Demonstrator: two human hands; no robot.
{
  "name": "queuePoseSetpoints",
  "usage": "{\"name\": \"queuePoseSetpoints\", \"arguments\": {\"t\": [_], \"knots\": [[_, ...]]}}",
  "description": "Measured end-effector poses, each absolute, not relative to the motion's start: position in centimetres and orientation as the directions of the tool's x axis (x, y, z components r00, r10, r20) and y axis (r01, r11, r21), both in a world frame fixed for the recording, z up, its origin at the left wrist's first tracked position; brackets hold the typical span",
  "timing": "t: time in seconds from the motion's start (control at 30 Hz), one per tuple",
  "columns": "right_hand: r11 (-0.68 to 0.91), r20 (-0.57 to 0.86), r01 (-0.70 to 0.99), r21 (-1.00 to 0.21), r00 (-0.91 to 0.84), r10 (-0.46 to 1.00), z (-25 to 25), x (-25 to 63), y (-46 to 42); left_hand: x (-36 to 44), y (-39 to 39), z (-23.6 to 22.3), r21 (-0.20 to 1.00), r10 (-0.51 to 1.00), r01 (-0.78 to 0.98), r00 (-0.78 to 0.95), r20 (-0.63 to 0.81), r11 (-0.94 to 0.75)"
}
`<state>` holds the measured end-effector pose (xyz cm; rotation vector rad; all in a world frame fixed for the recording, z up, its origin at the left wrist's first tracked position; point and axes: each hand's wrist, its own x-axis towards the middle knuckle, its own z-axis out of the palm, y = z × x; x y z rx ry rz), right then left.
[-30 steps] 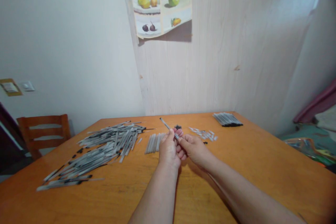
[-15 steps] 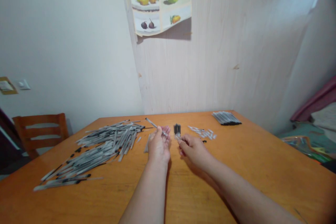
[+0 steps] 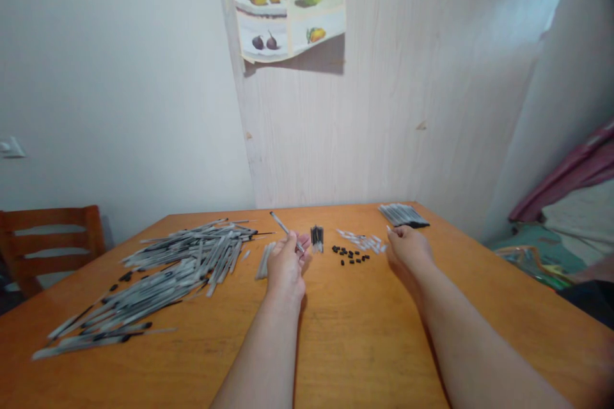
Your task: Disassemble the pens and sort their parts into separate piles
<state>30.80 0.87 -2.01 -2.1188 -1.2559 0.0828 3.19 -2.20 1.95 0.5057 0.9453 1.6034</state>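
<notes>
My left hand (image 3: 289,257) is closed round a slim clear pen (image 3: 281,223), which slants up and to the left with a dark end at its top. Off to the right, my right hand (image 3: 410,248) has its fingers pinched together, and a small whitish piece (image 3: 389,229) shows at the fingertips. Beside that hand lies a scatter of small clear-white pieces (image 3: 362,241). Several little black plugs (image 3: 352,254) are strewn just in front of them. Between the hands sits a small bundle of dark-tipped pieces (image 3: 317,238).
A large heap of pen barrels (image 3: 187,262) spreads over the left of the wooden table (image 3: 355,345). A few pale barrels (image 3: 265,261) lie by my left hand. A neat row of pens (image 3: 403,215) rests at the back right. A chair (image 3: 52,243) stands at the left.
My right hand has moved right, away from the dark-tipped bundle, to beyond the clear-white pieces, uncovering the black plugs. My left hand still holds the pen. The view has shifted slightly right.
</notes>
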Motion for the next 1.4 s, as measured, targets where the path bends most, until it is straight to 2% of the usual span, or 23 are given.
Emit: {"name": "queuePoseSetpoints", "arguments": {"t": [0.17,0.37,0.53,0.8,1.4], "knots": [[-0.454,0.074,0.697,-0.556,0.586,0.807,-3.4,31.6,1.0,3.2,-2.2,1.8,0.828,0.961,-0.560,-0.229,-0.156,0.001],[-0.513,0.032,0.693,-0.506,0.610,0.792,-3.6,31.3,1.5,3.2,-2.0,1.3,0.848,0.968,-0.530,-0.204,-0.146,0.016],[-0.489,0.032,0.720,-0.492,0.577,0.816,-3.4,31.1,1.4,3.3,-2.0,1.1,0.855,0.970,-0.518,-0.193,-0.147,0.026],[-0.425,0.043,0.719,-0.550,0.532,0.845,-3.7,31.2,1.7,3.3,-2.0,0.9,0.877,0.974,-0.480,-0.195,-0.117,0.009],[-0.412,0.107,0.667,-0.620,0.593,0.798,-3.5,31.1,1.6,3.4,-2.0,0.7,0.917,0.981,-0.399,-0.167,-0.099,0.025]]}}
